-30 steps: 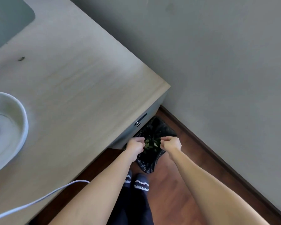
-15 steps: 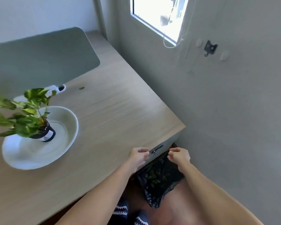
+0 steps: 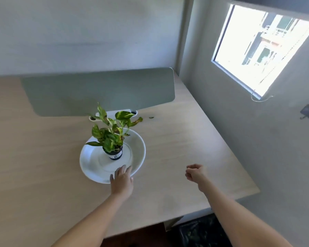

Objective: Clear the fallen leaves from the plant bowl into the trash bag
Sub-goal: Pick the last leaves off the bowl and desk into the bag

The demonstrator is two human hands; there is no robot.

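Observation:
A white plant bowl (image 3: 136,154) sits mid-table with a small potted plant (image 3: 112,138) of green and yellow leaves standing in it. No loose leaves show inside the bowl. My left hand (image 3: 122,179) lies flat, fingers apart, on the bowl's near rim. To its right, my right hand (image 3: 194,172) hovers above the table, loosely curled, and nothing shows in it. The black trash bag (image 3: 202,232), with leaves inside, stands on the floor below the table's near right corner.
A wooden table (image 3: 185,139) fills the view, with a green mat (image 3: 96,91) at its back. One small dry leaf bit (image 3: 151,117) lies on the table behind the bowl. A wall with a window (image 3: 257,50) runs close along the right side.
Both hands let go of the trash bag's opening below the table and rose over the tabletop. The left hand has landed on the bowl's rim. My view lifted from the floor.

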